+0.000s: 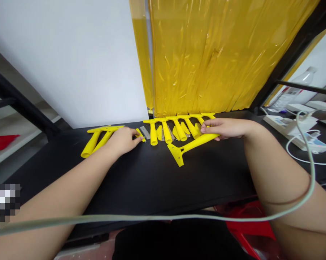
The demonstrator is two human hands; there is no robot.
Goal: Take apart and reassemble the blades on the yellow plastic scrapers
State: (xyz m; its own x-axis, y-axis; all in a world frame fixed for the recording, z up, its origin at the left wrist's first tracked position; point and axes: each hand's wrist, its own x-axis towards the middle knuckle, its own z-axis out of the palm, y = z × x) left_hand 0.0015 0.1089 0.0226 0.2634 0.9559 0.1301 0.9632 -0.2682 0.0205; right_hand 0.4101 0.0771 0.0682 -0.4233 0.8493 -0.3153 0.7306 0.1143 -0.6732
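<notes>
While right hand (pixel 219 128) grips yellow handle (pixel 196 143) | left hand (pixel 125 140) pinches yellow piece (pixel 140 133) | clear bottle (pixel 288 94) — contents unclear

Right of a small yellow piece (pixel 143 138), a yellow T-shaped handle (pixel 195 143) slants, its crosspiece (pixel 176 154) leftmost.

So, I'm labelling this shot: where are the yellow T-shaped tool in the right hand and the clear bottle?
Held yellow T-shaped tool (pixel 196 143), head view: on its handle.
Clear bottle (pixel 287 94), head view: on its body.
</notes>
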